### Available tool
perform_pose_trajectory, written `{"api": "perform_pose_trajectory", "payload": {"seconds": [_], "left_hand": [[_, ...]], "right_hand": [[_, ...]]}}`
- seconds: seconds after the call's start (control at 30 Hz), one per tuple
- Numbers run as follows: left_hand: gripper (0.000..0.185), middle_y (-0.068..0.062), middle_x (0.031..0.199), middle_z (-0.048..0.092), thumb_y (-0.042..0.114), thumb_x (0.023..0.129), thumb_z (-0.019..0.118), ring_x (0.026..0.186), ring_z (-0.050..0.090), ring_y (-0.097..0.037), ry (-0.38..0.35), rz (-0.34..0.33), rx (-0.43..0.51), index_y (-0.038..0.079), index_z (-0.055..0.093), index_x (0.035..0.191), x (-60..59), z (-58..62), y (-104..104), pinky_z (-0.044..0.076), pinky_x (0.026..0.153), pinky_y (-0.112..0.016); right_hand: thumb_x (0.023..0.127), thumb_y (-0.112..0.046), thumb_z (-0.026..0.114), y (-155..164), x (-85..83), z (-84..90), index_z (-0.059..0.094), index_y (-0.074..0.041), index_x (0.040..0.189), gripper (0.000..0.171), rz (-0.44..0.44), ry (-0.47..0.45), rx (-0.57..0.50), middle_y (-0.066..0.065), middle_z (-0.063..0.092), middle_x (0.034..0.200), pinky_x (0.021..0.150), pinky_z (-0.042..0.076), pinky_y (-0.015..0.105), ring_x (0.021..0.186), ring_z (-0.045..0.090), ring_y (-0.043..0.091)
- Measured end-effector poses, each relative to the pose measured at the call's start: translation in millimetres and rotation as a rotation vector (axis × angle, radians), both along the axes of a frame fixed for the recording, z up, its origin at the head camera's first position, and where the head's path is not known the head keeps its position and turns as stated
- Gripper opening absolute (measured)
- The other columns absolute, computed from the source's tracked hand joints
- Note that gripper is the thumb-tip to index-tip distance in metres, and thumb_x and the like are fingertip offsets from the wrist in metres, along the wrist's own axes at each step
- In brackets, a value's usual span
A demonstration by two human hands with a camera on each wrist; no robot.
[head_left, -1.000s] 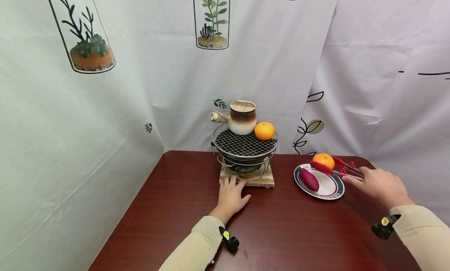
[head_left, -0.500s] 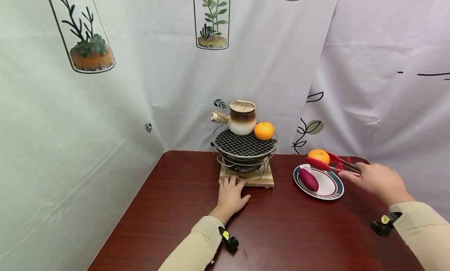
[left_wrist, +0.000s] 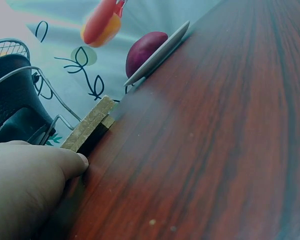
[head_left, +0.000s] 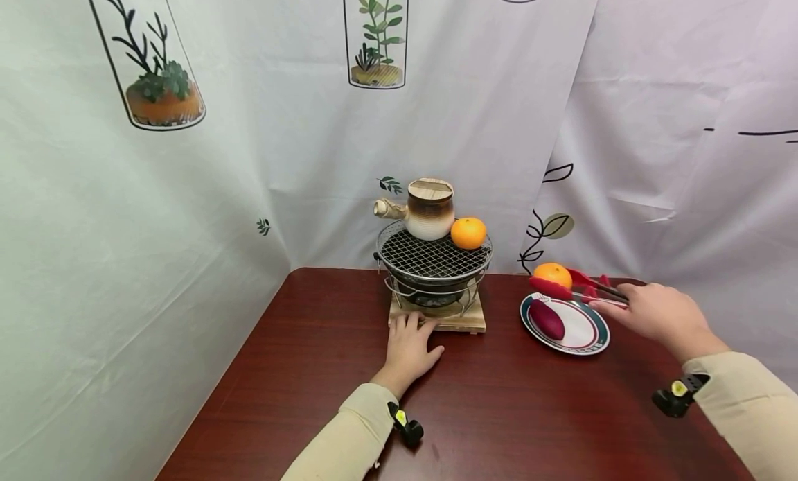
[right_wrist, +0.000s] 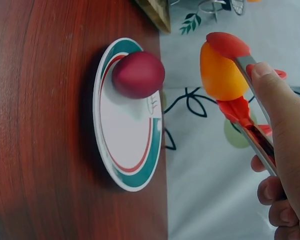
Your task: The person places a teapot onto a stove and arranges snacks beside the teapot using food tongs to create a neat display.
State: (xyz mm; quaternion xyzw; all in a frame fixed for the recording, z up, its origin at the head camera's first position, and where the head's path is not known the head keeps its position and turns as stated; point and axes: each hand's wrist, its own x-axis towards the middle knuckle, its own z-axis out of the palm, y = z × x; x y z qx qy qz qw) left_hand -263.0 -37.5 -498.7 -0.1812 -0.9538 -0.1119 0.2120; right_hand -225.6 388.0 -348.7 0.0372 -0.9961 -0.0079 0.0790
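Observation:
My right hand (head_left: 663, 318) grips a pair of tongs (right_wrist: 230, 44) with red tips and metal arms. Between the tips an orange (head_left: 553, 274) is pinched, raised above the far side of a plate (right_wrist: 125, 132). On that plate lies a purple sweet potato (head_left: 547, 319), apart from the tongs. My left hand (head_left: 408, 349) rests its fingertips on the front edge of a wooden board (head_left: 464, 322), thumb out to the side. Above the board stands a round tabletop grill (head_left: 430, 260) with a wire mesh. The left fingertips are hidden in the left wrist view.
A brown and white pot (head_left: 430, 217) with a wooden lid and side handle stands on the mesh. Beside it sits another orange (head_left: 469, 233). White printed cloth (head_left: 312, 155) hangs behind the dark red table (head_left: 499, 412).
My right hand has moved left and slightly up, carrying the orange in the tongs from over the plate's right part towards its far left side. The left hand has stayed on the board.

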Motion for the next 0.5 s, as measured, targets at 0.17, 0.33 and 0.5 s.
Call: {"api": "perform_pose_trajectory", "payload": {"seconds": [0.17, 0.33, 0.5], "left_hand": [[0.051, -0.004, 0.127, 0.054, 0.049, 0.086, 0.075, 0.119, 0.047, -0.031, -0.002, 0.001, 0.003, 0.032, 0.065, 0.132, 0.2, -0.1, 0, 0.034, 0.108, -0.059], [0.051, -0.004, 0.127, 0.054, 0.049, 0.086, 0.075, 0.119, 0.047, -0.031, 0.000, 0.004, -0.002, 0.032, 0.065, 0.132, -0.1, -0.4, 0, 0.034, 0.108, -0.058], [0.050, -0.004, 0.126, 0.054, 0.049, 0.086, 0.075, 0.118, 0.047, -0.031, 0.008, 0.000, 0.002, 0.032, 0.065, 0.132, -0.6, -0.7, 0, 0.035, 0.108, -0.058]], "right_hand": [[0.084, -0.083, 0.049, -7, 0.6, 4.1, 0.061, -0.002, 0.136, 0.097, 0.027, 0.035, 0.005, 0.033, 0.066, 0.111, 0.060, 0.049, 0.058, 0.089, 0.064, 0.049], [0.085, -0.082, 0.050, -12, 0.0, 10.0, 0.062, 0.001, 0.133, 0.096, 0.040, 0.037, 0.035, 0.033, 0.066, 0.108, 0.060, 0.050, 0.058, 0.086, 0.064, 0.048], [0.085, -0.080, 0.053, -18, 0.4, 17.6, 0.064, -0.001, 0.130, 0.092, 0.059, 0.054, 0.039, 0.027, 0.069, 0.099, 0.058, 0.049, 0.057, 0.081, 0.065, 0.043]]}}
